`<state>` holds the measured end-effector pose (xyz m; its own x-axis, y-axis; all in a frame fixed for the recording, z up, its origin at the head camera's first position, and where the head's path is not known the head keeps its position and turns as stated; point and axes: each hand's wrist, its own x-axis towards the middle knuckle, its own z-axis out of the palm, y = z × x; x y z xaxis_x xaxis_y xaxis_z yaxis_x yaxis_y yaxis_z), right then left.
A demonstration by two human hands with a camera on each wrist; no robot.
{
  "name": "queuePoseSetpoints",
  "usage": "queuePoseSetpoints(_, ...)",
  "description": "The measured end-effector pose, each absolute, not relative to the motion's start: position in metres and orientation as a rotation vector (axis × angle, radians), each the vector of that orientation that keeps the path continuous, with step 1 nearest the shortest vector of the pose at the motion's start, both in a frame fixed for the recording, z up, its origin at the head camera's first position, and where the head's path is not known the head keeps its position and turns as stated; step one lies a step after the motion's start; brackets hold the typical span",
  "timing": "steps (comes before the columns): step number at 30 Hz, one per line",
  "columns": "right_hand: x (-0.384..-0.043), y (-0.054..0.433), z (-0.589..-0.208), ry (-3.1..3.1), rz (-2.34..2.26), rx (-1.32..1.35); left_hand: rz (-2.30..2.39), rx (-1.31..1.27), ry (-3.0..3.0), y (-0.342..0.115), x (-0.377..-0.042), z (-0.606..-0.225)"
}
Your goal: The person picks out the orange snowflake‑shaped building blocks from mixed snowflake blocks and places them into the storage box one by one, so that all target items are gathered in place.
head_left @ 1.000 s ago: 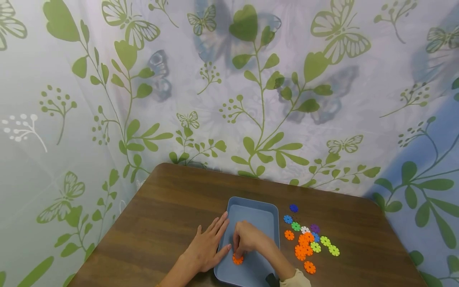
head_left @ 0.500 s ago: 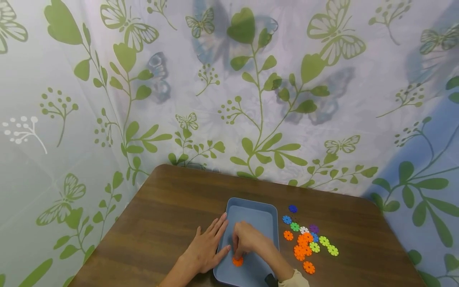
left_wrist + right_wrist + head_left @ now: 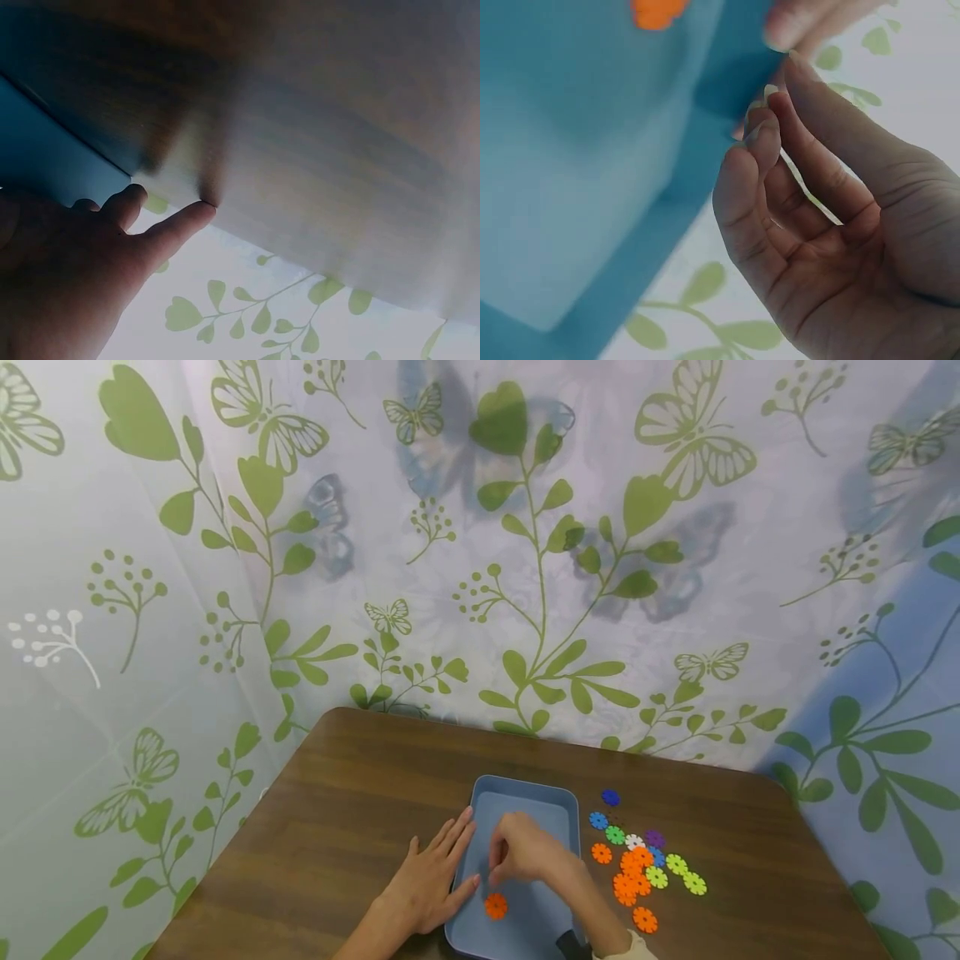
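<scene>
A blue-grey tray (image 3: 528,922) lies on the brown table, with one orange notched plastic disc (image 3: 496,907) flat on its floor. My left hand (image 3: 427,883) rests along the tray's left side, fingers straight and pointing forward, thumb over the rim. Above the tray floor, just past the disc, hovers my right hand (image 3: 525,850). Its fingers are loosely curled with nothing between them, as the right wrist view shows; there the orange disc (image 3: 658,11) is apart from the fingertips at the top edge. The left wrist view shows the left hand (image 3: 82,262) beside the tray (image 3: 52,142).
Right of the tray, several loose notched discs are scattered: an overlapping orange pile (image 3: 632,877), yellow-green discs (image 3: 694,883), a purple disc (image 3: 655,838), a dark blue disc (image 3: 611,797) and others. A leaf-and-butterfly patterned curtain (image 3: 465,568) hangs behind the table (image 3: 337,793).
My right hand has let go of the orange disc and lifted slightly up and away from it. The disc stays in the tray. My left hand keeps its place at the rim.
</scene>
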<state>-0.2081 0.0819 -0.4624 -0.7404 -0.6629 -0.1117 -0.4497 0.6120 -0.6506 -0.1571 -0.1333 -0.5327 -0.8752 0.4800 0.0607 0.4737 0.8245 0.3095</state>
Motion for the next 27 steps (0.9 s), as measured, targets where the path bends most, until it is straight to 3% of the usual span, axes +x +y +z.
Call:
queuePoseSetpoints(14,-0.176,0.108,-0.415,2.818,-1.081,-0.958,0.524,0.739,2.948,-0.132,-0.155,-0.526)
queuePoseSetpoints(27,-0.165,0.164,-0.425,3.247,-1.409,-0.766,0.564,0.745,2.943,-0.132,-0.155,-0.526)
